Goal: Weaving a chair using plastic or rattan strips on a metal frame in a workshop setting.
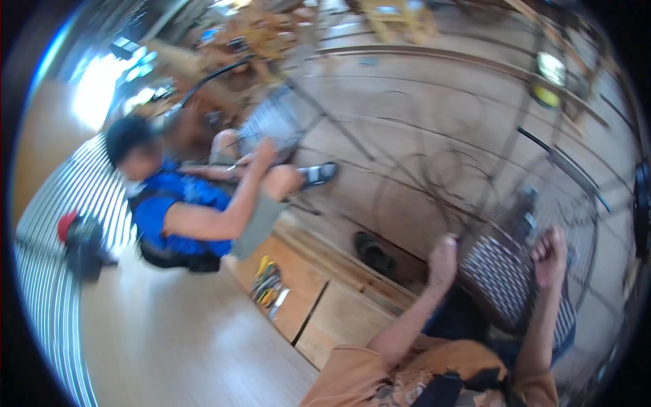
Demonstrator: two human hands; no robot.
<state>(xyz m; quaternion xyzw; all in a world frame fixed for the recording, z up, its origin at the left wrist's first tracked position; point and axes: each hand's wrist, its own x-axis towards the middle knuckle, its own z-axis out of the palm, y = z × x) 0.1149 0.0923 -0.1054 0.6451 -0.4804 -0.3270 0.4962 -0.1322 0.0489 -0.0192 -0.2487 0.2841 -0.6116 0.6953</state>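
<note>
A brown woven frame [498, 275] with a light and dark checked weave rests over my lap, tilted. At its left edge is my left hand [444, 261], raised with the fingers closed. Past its right side my right hand [550, 254] is held up in a fist. Blur hides whether either hand grips one of the thin strands. Long thin brown strands [434, 169] loop across the floor in front of the woven frame.
On my left a person in a blue shirt [186, 210] sits with a pale woven panel [274, 122]. Hand tools [270, 288] lie on the wooden bench [346, 315]. A dark sandal [373, 251] is on the floor. Farther right stand a yellow-green container [546, 95] and long wooden bars [434, 54].
</note>
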